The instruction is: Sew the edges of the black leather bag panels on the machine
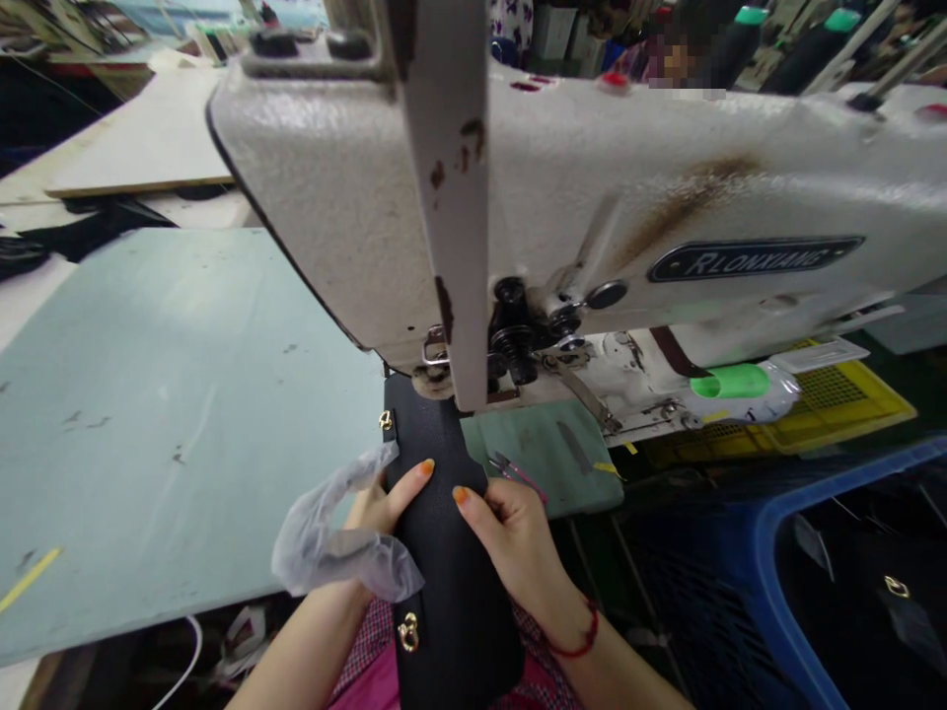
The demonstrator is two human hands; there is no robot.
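Note:
A black leather-like piece [451,562] with gold metal rings on its left edge runs from my lap up under the head of a sewing machine [332,177]. My left hand [385,503] grips its left edge, thumb on top. On the right edge my right hand [510,532] pinches the piece, thumb on top and fingers curled beneath. A handle wrapped in clear plastic [326,542] arches from the piece over my left wrist. The machine's arm hides the far end of the piece.
Pale green worktable [184,414] spreads to the left. Small snips [518,473] lie right of the piece, near my right hand. A blue basket [769,552] with black pieces stands at the lower right, a yellow crate [873,394] behind it. A co-worker is partly visible at the back.

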